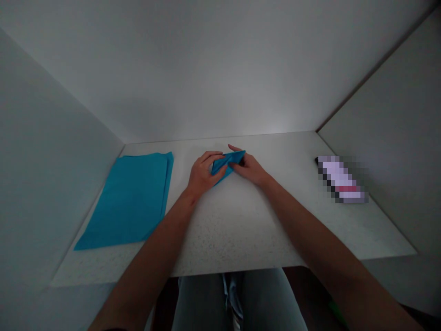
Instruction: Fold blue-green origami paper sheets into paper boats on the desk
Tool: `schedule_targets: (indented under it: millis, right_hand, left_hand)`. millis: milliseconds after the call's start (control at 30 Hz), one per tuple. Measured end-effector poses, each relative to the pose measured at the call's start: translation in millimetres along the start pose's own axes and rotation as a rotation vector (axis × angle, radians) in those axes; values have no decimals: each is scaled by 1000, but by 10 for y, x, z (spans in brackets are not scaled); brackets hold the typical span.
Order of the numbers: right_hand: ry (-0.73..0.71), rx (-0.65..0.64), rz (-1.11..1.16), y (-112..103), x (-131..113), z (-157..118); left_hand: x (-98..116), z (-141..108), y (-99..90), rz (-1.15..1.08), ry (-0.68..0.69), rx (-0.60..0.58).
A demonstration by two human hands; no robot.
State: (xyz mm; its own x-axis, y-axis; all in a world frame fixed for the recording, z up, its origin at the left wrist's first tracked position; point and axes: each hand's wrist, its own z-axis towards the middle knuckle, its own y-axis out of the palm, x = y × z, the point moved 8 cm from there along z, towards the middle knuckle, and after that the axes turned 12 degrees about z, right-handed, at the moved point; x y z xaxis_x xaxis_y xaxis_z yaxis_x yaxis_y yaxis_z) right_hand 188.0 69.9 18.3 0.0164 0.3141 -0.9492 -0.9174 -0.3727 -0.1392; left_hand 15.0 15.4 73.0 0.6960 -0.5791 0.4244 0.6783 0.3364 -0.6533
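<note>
A small piece of folded blue paper (223, 164), pointed at its upper right end, is held between my two hands over the middle of the table. My left hand (204, 172) grips its left side, thumb on the near face and fingers along the upper edge. On the other side, my right hand (251, 169) pinches the paper with the thumb in front, and one finger sticks out behind. Parts of the paper are hidden under the fingers.
Larger blue paper sheets (132, 197) lie stacked on the left of the white speckled table (227, 234). A blurred-out phone-like object (341, 179) rests at the right. Walls (220, 82) enclose the table at the back and both sides.
</note>
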Motion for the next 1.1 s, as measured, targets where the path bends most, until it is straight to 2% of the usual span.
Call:
schedule_targets:
  millis: [200, 367, 533, 667, 800, 967, 1100]
  right_hand:
    - [-70, -98, -108, 160, -134, -40]
    - [-143, -142, -248, 306, -229, -64]
    - [-199, -135, -278, 311, -246, -68]
    - [-267, -171, -268, 314, -299, -74]
    - [-254, -141, -245, 279, -320, -84]
    - [-151, -93, -279, 260, -250, -88]
    - [-231, -16, -305, 220, -326, -49]
  left_hand:
    - [-47, -28, 22, 31, -90, 35]
    - [-16, -17, -13, 35, -81, 82]
    - [-41, 4, -11, -19, -79, 37]
    - [-129, 12, -17, -47, -134, 26]
    - [-146, 23, -20, -58, -144, 28]
    - [-27, 29, -95, -41, -88, 112]
    - [58, 25, -179, -46, -72, 171]
